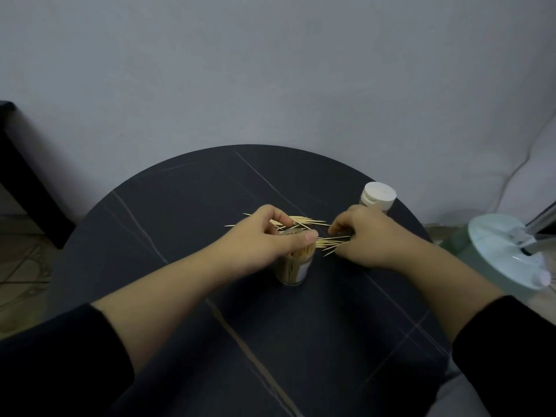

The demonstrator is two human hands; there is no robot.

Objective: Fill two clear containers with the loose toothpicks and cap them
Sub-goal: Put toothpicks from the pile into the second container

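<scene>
An open clear container [293,267], nearly full of toothpicks, stands upright in the middle of the dark round table [210,206]. My left hand [264,239] grips it round the rim, thumb across the front. Loose toothpicks [304,221] lie scattered on the table just behind it. My right hand [364,236] pinches a small bundle of toothpicks [332,242] lying sideways, their tips pointing at the container's mouth. A second container [377,196] with a white cap on stands behind my right hand, its body mostly hidden.
A pale green round fan or lamp base [508,251] with a metal pole stands off the table's right edge. A dark piece of furniture [18,176] is at the far left. A grey wall rises behind the table.
</scene>
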